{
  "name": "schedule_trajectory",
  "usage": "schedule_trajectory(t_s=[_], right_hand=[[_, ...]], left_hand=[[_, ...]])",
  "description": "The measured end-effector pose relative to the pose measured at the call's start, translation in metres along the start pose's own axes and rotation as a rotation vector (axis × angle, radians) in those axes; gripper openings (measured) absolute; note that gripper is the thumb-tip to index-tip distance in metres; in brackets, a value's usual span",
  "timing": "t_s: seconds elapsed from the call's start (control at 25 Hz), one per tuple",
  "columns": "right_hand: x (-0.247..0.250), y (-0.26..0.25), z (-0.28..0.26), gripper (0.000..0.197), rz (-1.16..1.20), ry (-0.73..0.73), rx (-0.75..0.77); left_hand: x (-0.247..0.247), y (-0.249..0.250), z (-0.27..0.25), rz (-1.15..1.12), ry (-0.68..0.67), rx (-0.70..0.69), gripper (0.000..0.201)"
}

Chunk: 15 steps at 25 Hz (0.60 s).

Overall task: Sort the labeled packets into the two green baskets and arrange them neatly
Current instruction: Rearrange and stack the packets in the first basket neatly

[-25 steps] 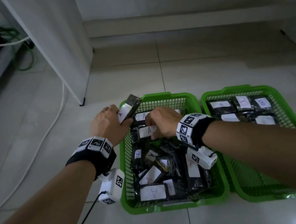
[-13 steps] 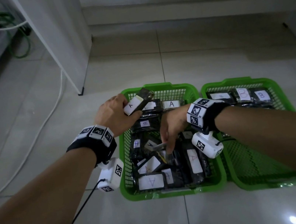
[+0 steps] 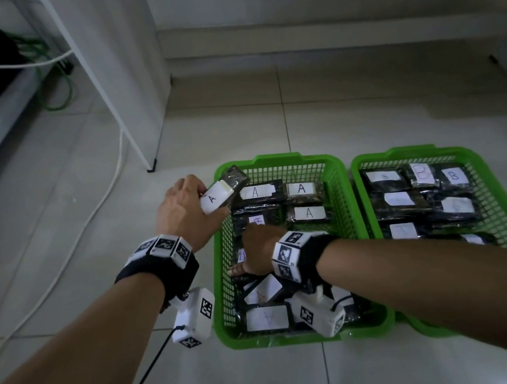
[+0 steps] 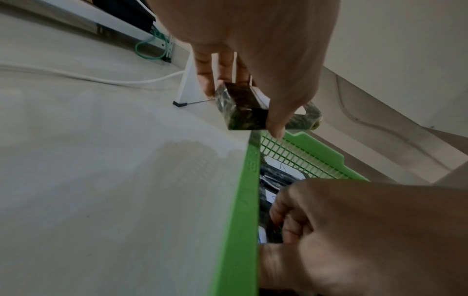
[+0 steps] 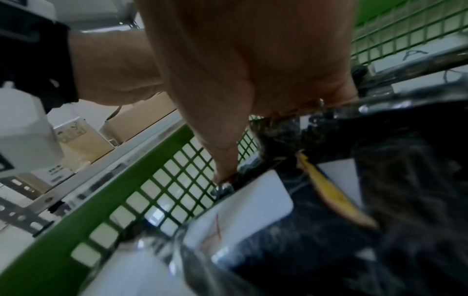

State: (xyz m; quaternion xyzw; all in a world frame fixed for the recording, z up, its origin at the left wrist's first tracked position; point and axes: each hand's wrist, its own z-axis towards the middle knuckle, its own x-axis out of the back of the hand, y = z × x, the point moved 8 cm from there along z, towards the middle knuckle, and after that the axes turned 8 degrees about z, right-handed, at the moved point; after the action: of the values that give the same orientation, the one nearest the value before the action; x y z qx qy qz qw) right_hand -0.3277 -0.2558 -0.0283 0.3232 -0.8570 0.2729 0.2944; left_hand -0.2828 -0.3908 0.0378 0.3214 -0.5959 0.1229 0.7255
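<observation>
Tidying the A side: left hand (image 3: 187, 214) grip pinches an "A" packet (image 3: 223, 190) over the left basket (image 3: 277, 159) far-left corner; right hand (image 3: 259, 249), fingers curled, grips a loose packet (image 4: 274, 233) mid-basket; next: seat both flat in rows, labels up.

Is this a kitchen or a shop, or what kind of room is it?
Probably a storeroom or workroom floor, not a kitchen: pale floor tiles, two green baskets of lettered packets, a white metal rack leg, and cardboard boxes.
</observation>
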Motion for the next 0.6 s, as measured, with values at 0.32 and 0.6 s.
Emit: schedule_trajectory(t_s=[0.32,0.6], right_hand=[[0.008,0.039,-0.006,0.011,0.717,-0.127,-0.207],[0.047,0.124,-0.031,0.012,1.273,-0.091,-0.144]], left_hand=[[0.009,-0.005,0.007,-0.071,0.008,-0.014,0.046],[0.011,0.027,0.025,-0.104,0.018,-0.112,0.044]])
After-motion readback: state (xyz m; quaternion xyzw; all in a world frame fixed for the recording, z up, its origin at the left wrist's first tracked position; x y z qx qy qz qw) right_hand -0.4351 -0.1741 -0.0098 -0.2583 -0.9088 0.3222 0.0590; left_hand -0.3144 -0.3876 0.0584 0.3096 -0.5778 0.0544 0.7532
